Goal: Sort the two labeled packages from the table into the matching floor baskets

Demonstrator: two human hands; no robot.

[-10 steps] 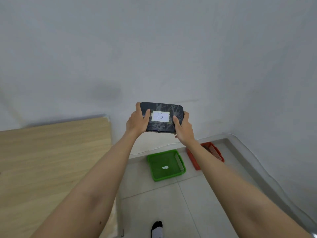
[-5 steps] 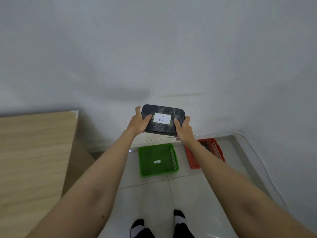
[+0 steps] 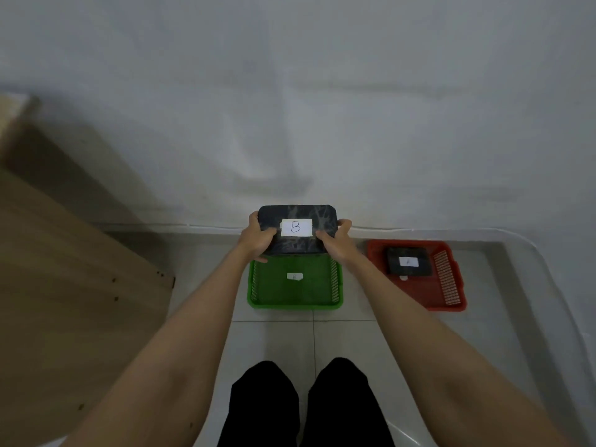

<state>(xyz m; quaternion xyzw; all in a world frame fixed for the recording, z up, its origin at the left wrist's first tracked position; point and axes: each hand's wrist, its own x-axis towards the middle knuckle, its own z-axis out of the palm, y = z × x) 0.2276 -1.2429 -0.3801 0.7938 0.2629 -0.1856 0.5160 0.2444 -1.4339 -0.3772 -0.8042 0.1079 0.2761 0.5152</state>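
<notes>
Both hands gripping B package, green basket label illegible

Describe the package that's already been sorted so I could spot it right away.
Look at the tiled floor by the wall, where two baskets sit side by side. The red basket is the right one, and a dark package lies flat in it. Unlike the B package held above the green basket, no hand touches it.

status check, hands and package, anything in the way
Left hand and right hand both gripping package B. Held over green basket, not yet in. Other package in red basket. Nothing blocking.
</notes>
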